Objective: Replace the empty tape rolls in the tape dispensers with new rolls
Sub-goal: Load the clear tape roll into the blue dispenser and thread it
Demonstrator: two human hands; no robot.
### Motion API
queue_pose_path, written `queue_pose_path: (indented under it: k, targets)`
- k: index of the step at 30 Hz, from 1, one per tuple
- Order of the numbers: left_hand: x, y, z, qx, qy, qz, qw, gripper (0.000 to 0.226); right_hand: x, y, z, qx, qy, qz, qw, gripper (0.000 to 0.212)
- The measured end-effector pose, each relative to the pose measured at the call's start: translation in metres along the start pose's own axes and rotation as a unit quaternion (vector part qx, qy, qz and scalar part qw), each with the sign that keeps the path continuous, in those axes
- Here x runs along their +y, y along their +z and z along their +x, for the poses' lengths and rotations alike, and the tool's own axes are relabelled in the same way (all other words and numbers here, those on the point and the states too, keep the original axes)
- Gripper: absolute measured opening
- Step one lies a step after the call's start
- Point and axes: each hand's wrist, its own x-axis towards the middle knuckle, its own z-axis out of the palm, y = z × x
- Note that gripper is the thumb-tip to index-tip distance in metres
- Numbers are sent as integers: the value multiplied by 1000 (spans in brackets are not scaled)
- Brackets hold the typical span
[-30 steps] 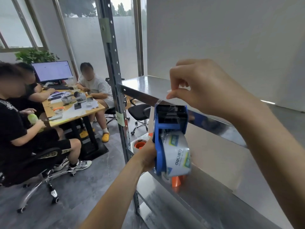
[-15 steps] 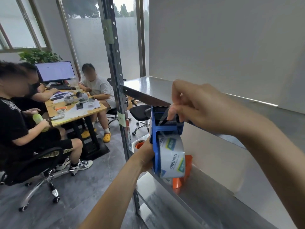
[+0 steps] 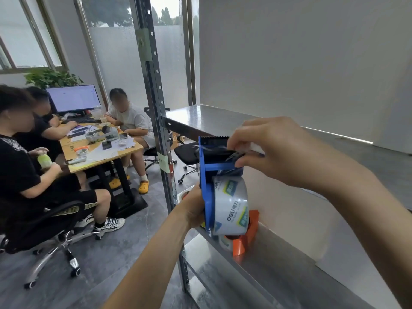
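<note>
A blue tape dispenser [image 3: 206,175] stands upright in front of me, its toothed blade at the top. A new clear tape roll [image 3: 231,204] with printed labels sits on it. My left hand [image 3: 191,208] grips the dispenser from the left side, mostly hidden behind it. My right hand [image 3: 269,152] reaches in from the right, its fingertips pinching the loose tape end at the dispenser's head just below the blade. An orange tape dispenser [image 3: 247,237] lies on the metal shelf [image 3: 289,275] behind the roll.
A steel shelf upright [image 3: 156,112] stands just left of the dispenser, with an upper shelf board [image 3: 200,121] behind it. Another tape roll [image 3: 184,195] shows behind my left wrist. Three people sit at a wooden desk [image 3: 98,152] with a monitor at left.
My right hand came down from above the blade onto the dispenser's head and now pinches the tape end there. The dispenser has turned slightly and sits a little higher.
</note>
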Motion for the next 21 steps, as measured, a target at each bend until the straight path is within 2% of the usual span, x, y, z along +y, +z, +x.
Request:
queue_pose_path:
  k: [3,7,10,21]
  targets:
    - [2,1,0,-2,2,7,1000,51,-3,4,-1,6,-20,-76,997,7]
    - [1,3,1,11,4,39,999,37,0,9,3,35,-82,-133,987,25]
    - [2,5,0,2,11,53,999,28,0,7,8,58,-106,-126,985,24]
    - [7,7,-2,-1,2,55,998,33,-11,-1,6,47,-119,-117,985,21]
